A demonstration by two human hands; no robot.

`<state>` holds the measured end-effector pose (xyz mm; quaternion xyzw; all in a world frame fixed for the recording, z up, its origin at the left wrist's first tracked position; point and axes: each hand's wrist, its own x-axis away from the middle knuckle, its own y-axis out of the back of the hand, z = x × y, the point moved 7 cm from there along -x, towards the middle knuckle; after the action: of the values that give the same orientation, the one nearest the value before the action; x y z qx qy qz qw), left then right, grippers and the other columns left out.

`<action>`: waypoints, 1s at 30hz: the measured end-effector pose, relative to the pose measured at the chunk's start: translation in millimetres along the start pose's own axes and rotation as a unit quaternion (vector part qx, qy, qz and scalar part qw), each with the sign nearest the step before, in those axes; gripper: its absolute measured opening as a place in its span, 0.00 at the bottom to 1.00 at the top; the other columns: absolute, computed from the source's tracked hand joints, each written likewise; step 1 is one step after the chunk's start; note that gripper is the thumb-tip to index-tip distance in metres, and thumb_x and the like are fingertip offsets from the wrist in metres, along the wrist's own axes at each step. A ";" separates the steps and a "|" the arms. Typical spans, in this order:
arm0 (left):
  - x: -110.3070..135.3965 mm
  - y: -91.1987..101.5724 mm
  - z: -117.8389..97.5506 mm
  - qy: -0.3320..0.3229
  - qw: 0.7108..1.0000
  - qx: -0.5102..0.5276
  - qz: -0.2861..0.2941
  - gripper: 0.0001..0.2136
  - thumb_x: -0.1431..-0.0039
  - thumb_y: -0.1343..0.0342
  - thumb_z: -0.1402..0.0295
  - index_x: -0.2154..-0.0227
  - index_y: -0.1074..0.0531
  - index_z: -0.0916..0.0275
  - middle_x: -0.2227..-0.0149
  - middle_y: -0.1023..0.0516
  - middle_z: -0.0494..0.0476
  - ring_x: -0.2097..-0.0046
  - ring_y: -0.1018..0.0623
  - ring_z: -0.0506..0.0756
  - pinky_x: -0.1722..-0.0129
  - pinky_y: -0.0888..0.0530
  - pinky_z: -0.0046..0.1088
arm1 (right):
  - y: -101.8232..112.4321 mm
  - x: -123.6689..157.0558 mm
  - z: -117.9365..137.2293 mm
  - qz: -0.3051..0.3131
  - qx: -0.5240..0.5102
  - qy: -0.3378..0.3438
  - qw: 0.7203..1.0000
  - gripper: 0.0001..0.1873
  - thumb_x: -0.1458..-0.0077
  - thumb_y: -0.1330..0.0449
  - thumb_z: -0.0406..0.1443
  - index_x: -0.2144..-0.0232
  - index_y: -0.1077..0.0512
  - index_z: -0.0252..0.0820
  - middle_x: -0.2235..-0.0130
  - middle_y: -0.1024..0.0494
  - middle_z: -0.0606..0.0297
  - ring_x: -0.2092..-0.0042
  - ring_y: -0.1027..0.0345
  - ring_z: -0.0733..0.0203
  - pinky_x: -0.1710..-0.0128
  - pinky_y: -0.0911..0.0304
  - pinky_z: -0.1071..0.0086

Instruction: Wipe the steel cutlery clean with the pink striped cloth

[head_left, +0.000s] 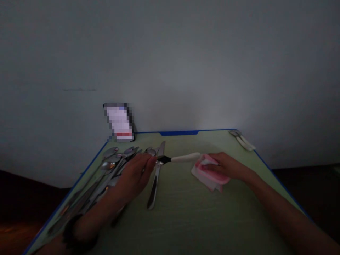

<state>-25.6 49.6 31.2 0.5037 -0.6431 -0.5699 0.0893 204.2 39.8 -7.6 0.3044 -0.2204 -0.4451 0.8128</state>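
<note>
White-handled utensil: your piece (186,158) is above the middle of the bench (180,209), near its far half, pale handle pointing to your right; in view it crosses the table knife (152,193), and you cannot tell whether the two touch.
Left hand: your left hand (140,170) has its fingers pinched around the utensil's metal end, so the head is hidden and you cannot tell fork from spoon.
Right hand: your right hand (225,165) has its fingers grasping the pink-and-white cloth (216,176), bunched and folded, just at the tip of the handle; contact there is hard to judge.
Weight and stiffness: expect the utensil to be light and rigid, unlikely to bend or break in your grip.
Slip: the smooth handle and polished metal would likely slide if damp, so keep the pinch firm near the neck, where it should turn least.
Cloth feel: it looks soft and limp; take a folded wad, since a loose corner would probably trail.
Left side: loose spoons and other cutlery (108,165) lie crowded under and beside your left forearm, easy to snag.
Far corners: a lit phone (120,120) leans at the left, and white-handled cutlery (245,143) lies at the right.
</note>
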 end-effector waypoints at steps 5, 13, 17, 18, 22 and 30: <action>-14.1 4.9 -23.7 -0.059 0.997 -0.029 -0.035 0.17 0.36 0.62 0.65 0.78 0.38 0.62 0.79 0.36 0.50 0.75 0.35 0.51 0.75 0.39 0.26 | 6.8 15.1 -0.6 -0.027 -0.027 -0.004 0.999 0.33 0.54 0.38 0.47 0.48 0.38 0.41 0.53 0.28 0.59 0.57 0.33 0.57 0.61 0.38 0.68; -43.5 -38.9 -69.5 -0.134 0.988 -0.048 -0.052 0.16 0.36 0.59 0.63 0.73 0.32 0.63 0.75 0.29 0.54 0.71 0.32 0.52 0.68 0.37 0.30 | 24.5 41.2 22.3 -0.087 -0.032 0.062 0.994 0.18 0.40 0.53 0.42 0.53 0.33 0.41 0.62 0.25 0.62 0.64 0.33 0.64 0.64 0.39 0.71; -56.1 -57.4 -77.1 -0.069 0.996 0.007 -0.054 0.12 0.36 0.57 0.61 0.64 0.32 0.63 0.67 0.28 0.55 0.66 0.30 0.53 0.63 0.33 0.32 | 25.3 48.1 12.4 -0.087 -0.021 0.048 0.995 0.18 0.39 0.54 0.41 0.54 0.33 0.39 0.71 0.29 0.67 0.70 0.37 0.67 0.70 0.42 0.74; -56.5 -60.1 -78.6 -0.042 0.997 0.035 -0.061 0.12 0.37 0.57 0.61 0.58 0.35 0.63 0.63 0.28 0.57 0.63 0.30 0.54 0.61 0.32 0.33 | 29.0 50.1 6.1 -0.101 -0.013 0.045 0.994 0.18 0.40 0.54 0.41 0.54 0.32 0.39 0.72 0.29 0.67 0.70 0.37 0.66 0.71 0.43 0.74; -45.8 -72.8 -105.5 -0.049 0.993 0.100 -0.046 0.24 0.38 0.55 0.61 0.43 0.51 0.64 0.46 0.42 0.67 0.47 0.36 0.58 0.50 0.35 0.40 | 59.5 60.9 -38.5 -0.237 0.080 -0.027 0.968 0.19 0.39 0.58 0.42 0.61 0.31 0.37 0.71 0.29 0.64 0.68 0.36 0.63 0.67 0.41 0.71; -17.9 -125.1 -158.5 -0.265 0.940 0.081 0.199 0.13 0.40 0.52 0.58 0.54 0.33 0.54 0.42 0.40 0.53 0.39 0.45 0.60 0.42 0.44 0.41 | 78.0 64.0 -104.7 -0.330 0.303 -0.158 0.880 0.20 0.43 0.56 0.32 0.49 0.37 0.35 0.54 0.33 0.50 0.55 0.36 0.55 0.55 0.40 0.64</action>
<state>160.4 -19.2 -10.6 0.2015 -0.7747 -0.5992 -0.0143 348.4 48.7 -23.2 0.5167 -0.3567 -0.6409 0.4416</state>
